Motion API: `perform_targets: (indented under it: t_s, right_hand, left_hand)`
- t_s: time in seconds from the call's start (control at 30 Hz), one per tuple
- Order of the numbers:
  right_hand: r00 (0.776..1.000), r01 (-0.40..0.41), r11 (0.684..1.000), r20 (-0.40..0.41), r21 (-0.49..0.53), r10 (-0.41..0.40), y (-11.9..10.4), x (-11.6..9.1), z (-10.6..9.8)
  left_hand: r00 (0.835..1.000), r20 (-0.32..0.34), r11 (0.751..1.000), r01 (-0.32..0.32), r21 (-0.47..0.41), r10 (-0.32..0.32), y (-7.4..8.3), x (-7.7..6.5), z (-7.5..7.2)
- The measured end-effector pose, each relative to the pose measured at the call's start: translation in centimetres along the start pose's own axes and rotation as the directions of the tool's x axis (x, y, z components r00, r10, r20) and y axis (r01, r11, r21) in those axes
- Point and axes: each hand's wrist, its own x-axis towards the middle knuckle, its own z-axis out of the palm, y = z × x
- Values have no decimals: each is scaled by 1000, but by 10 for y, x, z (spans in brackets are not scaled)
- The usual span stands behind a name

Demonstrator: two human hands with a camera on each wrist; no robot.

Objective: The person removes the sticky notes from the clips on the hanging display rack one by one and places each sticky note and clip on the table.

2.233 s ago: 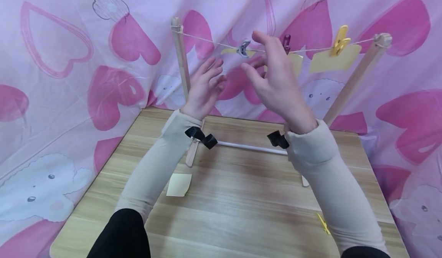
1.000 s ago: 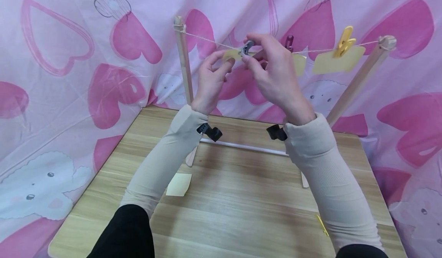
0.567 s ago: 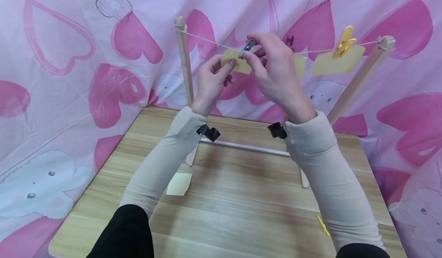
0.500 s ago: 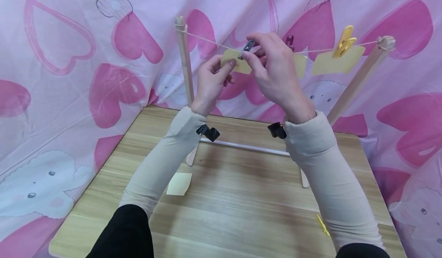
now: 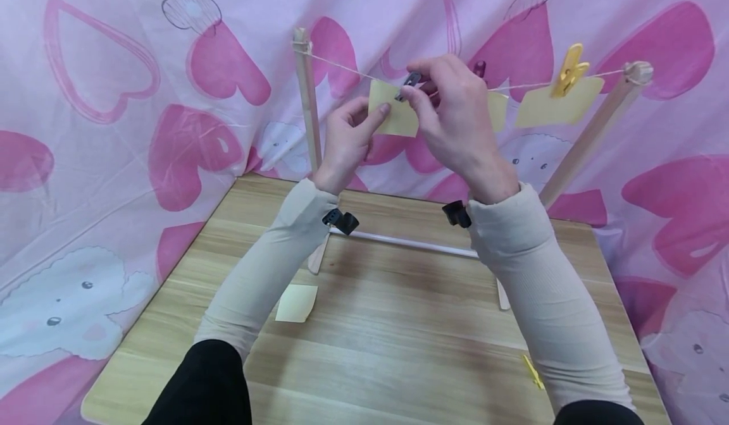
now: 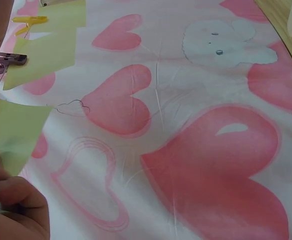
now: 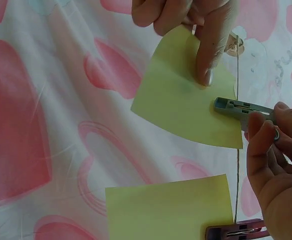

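Observation:
In the head view, my left hand pinches the left edge of a yellow paper note between thumb and fingers. My right hand pinches a grey clothespin at the note's upper right. The right wrist view shows the clothespin's jaws over the note along the string; whether they bite both cannot be told. Farther right, a dark purple clothespin and a yellow clothespin hold two more notes, one partly hidden behind my right hand.
Wooden posts carry the string at each end, with a whitish bar low between them. On the table lie a loose yellow note and, by my right sleeve, a yellow clothespin. Patterned pink cloth hangs behind.
Both hands came from apart to the note and the grey clothespin, which were on the string. The note has swung from nearly edge-on to hanging down, its face turned toward me.

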Motion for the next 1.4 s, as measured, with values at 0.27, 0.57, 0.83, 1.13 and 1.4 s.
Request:
perform_targets:
  t_s: [0.27, 0.57, 0.83, 1.13, 1.4]
  right_hand:
    - [999, 28, 1000, -38, -9, -28, -1, 1, 1]
    - [987, 120, 992, -104, -27, -122, 2, 2, 2]
    - [981, 153, 987, -115, -45, -157, 3, 4, 1]
    - [980, 148, 986, -125, -72, -156, 3, 6, -2]
    - [977, 127, 991, -166, -51, -134, 0, 8, -3]
  left_hand:
    - [1000, 8, 1000, 12, 13, -12, 0, -1, -3]
    - [1000, 15, 1000, 15, -13, -15, -2, -2, -5]
    - [1000, 6, 1000, 0, 26, 0, -2, -3, -7]
    - [1000, -4, 998, -20, 54, 20, -3, -4, -6]
    - [1000, 1, 998, -19, 55, 19, -5, -4, -6]
